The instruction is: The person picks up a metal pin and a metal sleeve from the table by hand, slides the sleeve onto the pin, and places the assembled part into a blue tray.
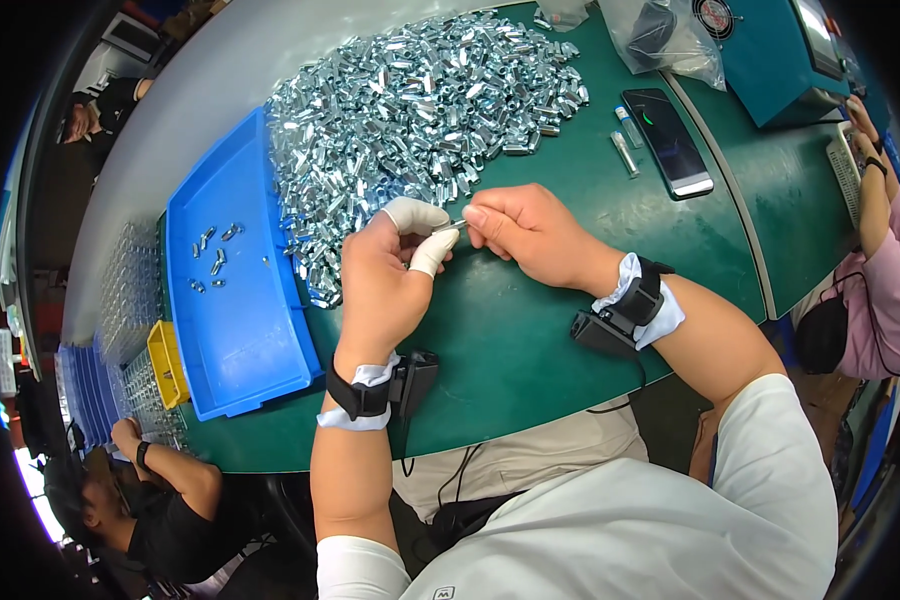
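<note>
My left hand (pixel 395 265), with white covers on its thumb and index finger, pinches a small silvery metal part (pixel 454 226). From the other side, the closed thumb and fingers of my right hand (pixel 530 232) meet the same part at its end. The fingertips hide most of it, and whether my right hand holds a separate thin piece is unclear. Just beyond both hands spreads a big heap of shiny metal parts (pixel 420 100). To the left of the heap, a shallow blue tray (pixel 240 345) has several similar parts (pixel 217 262) lying loose in it.
A phone (pixel 670 145) and two small clear tubes (pixel 624 155) lie on the green table (pixel 530 350) at right. Beyond are a plastic bag (pixel 660 40) and a teal machine (pixel 780 60). A yellow bin (pixel 167 365) adjoins the tray. Other people sit at both sides.
</note>
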The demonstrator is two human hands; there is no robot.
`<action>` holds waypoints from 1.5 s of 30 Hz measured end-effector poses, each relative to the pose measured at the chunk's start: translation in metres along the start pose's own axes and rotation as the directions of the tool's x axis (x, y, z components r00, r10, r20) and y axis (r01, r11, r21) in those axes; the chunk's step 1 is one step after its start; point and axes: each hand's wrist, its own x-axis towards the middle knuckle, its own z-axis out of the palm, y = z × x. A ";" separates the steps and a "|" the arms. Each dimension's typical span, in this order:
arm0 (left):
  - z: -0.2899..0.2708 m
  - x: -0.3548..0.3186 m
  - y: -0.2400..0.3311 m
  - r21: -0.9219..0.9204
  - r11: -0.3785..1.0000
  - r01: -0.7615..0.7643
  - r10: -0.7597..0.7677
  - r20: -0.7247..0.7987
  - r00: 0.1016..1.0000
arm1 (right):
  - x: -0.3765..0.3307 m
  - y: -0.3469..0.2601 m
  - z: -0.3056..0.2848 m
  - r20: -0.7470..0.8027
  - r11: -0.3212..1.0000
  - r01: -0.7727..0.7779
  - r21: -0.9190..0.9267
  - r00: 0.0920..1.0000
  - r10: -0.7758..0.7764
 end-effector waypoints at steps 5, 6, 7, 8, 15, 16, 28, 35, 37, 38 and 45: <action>-0.012 0.003 0.005 -0.083 0.994 -0.069 0.050 -0.215 0.975 | 0.002 0.008 -0.005 -0.096 0.955 -0.079 0.286 0.989 0.110; -0.022 0.005 0.006 -0.069 0.995 -0.067 0.050 -0.225 0.973 | 0.003 0.009 -0.003 -0.134 0.915 -0.101 0.390 0.977 0.165; -0.034 0.008 0.006 -0.094 0.979 -0.182 0.111 -0.505 0.856 | 0.003 0.008 -0.002 -0.123 0.912 -0.094 0.400 0.980 0.155; -0.041 0.011 0.005 -0.085 0.949 -0.302 0.144 -0.738 0.660 | 0.003 0.006 -0.002 -0.111 0.921 -0.102 0.376 0.982 0.155; -0.041 0.013 -0.015 0.240 0.971 -0.010 0.131 -0.496 0.858 | 0.001 0.004 -0.001 -0.044 0.970 -0.109 0.218 0.992 0.122; -0.038 0.012 -0.014 0.237 0.971 -0.012 0.131 -0.494 0.859 | 0.002 0.004 -0.001 -0.045 0.971 -0.104 0.216 0.992 0.117; -0.026 0.013 -0.011 0.716 0.693 -0.088 0.200 -0.073 0.977 | 0.001 0.004 -0.001 -0.050 0.968 -0.113 0.222 0.991 0.127; -0.020 0.004 0.009 -0.305 0.952 0.019 -0.062 -0.132 0.989 | 0.001 0.002 -0.001 -0.059 0.958 -0.095 0.272 0.992 0.115; -0.016 0.004 0.006 -0.327 0.945 0.036 -0.077 -0.113 0.991 | 0.002 0.004 -0.001 -0.054 0.963 -0.099 0.249 0.992 0.115; -0.013 0.004 0.004 -0.351 0.935 0.049 -0.091 -0.104 0.990 | 0.002 0.005 -0.001 -0.052 0.966 -0.100 0.240 0.992 0.116; -0.005 0.007 0.002 -0.313 0.949 0.031 -0.062 -0.091 0.994 | 0.002 0.008 0.000 -0.112 0.978 -0.043 0.203 0.991 0.067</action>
